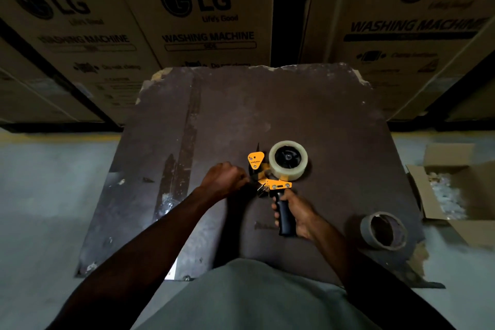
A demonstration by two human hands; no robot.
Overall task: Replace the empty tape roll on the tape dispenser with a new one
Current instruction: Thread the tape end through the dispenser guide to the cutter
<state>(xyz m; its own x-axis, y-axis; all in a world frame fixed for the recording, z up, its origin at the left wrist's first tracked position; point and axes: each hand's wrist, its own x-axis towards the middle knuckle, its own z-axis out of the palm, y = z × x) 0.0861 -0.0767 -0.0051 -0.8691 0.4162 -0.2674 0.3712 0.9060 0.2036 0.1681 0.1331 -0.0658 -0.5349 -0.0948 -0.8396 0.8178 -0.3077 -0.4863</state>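
Your left hand (226, 178) sits near the middle of the dark, scuffed worktop (334, 104), curled nearly closed, its fingertips pinching at the front of the yellow tape dispenser (270, 182); what they pinch is too small and dark to tell. Just to its right, the dispenser stands upright on the worktop, its long axis running from you toward the far edge: black handle (285, 218) nearest you, yellow frame in the middle, and a full clear tape roll (288, 159) mounted at the far end, its open face turned up toward you. Your right hand (300, 215) is wrapped firmly closed around that handle.

Farther right, near the worktop's right edge and well apart from both hands, an empty cardboard core (383, 230) lies tilted.

The worktop's far half is bare. Its edges are chipped and ragged. Beyond the right edge, an open cardboard box (452, 185) sits on the floor. Large printed washing-machine cartons (203, 8) stand behind the far edge.
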